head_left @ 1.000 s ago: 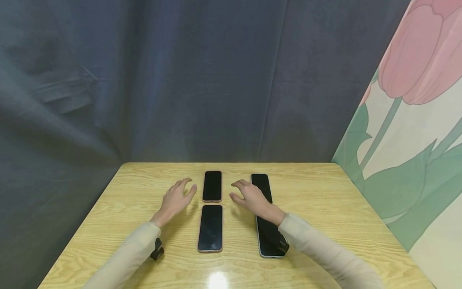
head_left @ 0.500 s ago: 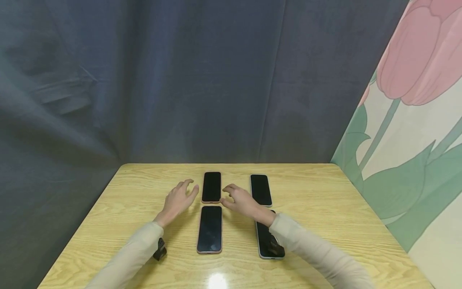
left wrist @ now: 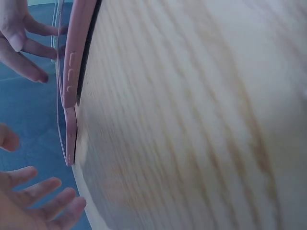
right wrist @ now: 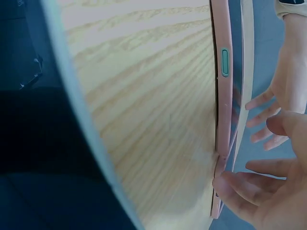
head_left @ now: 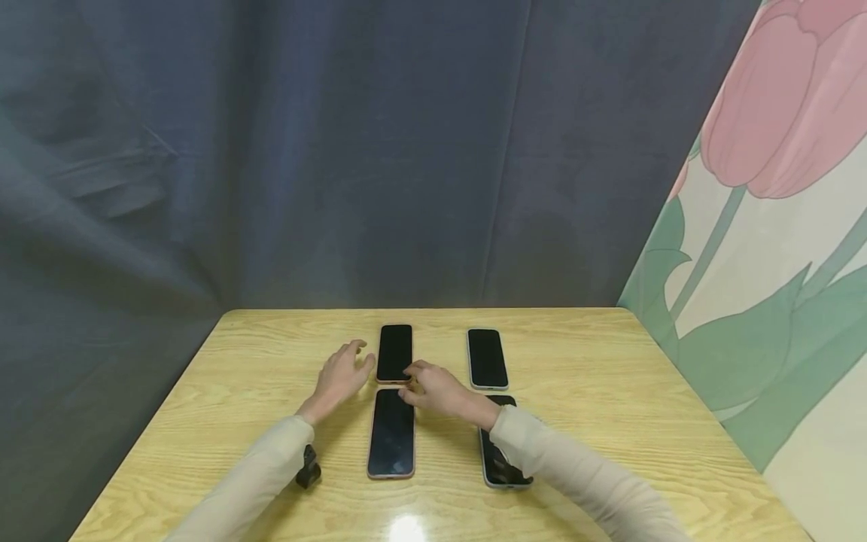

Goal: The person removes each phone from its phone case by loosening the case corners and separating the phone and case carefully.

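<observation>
In the head view, my right hand (head_left: 436,390) hovers near the gap between two pink-edged phones, the far phone (head_left: 395,354) and the near phone (head_left: 391,434). Its fingers are loosely bent and pinch nothing; whether the tips touch a phone is hard to tell. Just left of the far phone is my left hand (head_left: 340,376), fingers relaxed and apart from it. In the right wrist view, the right fingertips (right wrist: 223,182) come close to the pink phone edge (right wrist: 224,100). The left wrist view shows my left hand (left wrist: 38,201) with spread fingers, holding nothing.
Two pale-edged phones lie to the right: a far one (head_left: 487,358) and a near one (head_left: 500,452), partly under my right sleeve. All lie screen up on the wood-grain table (head_left: 576,361). A dark curtain (head_left: 379,150) hangs behind; a tulip-print panel (head_left: 765,248) stands right.
My right hand has moved left and nearer me, from the far right phone to the gap between the pink-edged phones. My left hand has shifted only slightly right. The phones look unmoved.
</observation>
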Available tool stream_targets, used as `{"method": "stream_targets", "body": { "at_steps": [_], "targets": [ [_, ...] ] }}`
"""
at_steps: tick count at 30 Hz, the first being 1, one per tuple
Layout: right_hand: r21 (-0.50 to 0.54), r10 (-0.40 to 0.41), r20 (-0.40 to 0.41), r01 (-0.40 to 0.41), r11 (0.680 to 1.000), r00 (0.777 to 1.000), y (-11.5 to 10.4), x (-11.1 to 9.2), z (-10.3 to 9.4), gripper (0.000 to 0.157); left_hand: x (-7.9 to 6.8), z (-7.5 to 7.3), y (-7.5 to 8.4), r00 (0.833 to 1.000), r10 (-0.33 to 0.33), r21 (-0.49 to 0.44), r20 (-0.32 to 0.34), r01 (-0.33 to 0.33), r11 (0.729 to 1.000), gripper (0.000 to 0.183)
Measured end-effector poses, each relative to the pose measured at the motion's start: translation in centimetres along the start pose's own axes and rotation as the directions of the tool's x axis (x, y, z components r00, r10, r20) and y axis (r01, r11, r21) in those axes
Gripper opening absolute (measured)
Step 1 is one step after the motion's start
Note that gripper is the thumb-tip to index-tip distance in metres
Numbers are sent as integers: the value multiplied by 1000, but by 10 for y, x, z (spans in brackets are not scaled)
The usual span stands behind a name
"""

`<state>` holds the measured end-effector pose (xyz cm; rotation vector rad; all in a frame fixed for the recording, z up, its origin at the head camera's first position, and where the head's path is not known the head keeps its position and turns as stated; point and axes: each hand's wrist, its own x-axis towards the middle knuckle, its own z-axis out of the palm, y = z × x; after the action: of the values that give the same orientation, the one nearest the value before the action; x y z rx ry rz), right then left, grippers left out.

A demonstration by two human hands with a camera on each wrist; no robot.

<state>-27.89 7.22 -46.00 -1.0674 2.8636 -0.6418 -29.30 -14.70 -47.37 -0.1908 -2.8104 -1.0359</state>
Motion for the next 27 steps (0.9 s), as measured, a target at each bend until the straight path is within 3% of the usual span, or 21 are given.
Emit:
{"method": "stream_targets", "body": {
  "at_steps": [11,17,27],
  "targets": [
    [-18,52,53,-51,999,997,-2,3,5,46,2,10,6,997,19,-21,69,-17,1000,43],
    [-41,32,58,-30,999,998,-3,2,6,42,5,15,10,996,47,17,74,-48,999,43],
    [-20,33,89,-32,999,995,-3,3,2,38,6,16,18,992,-6,-21,126,9,1000,44]
  ]
}}
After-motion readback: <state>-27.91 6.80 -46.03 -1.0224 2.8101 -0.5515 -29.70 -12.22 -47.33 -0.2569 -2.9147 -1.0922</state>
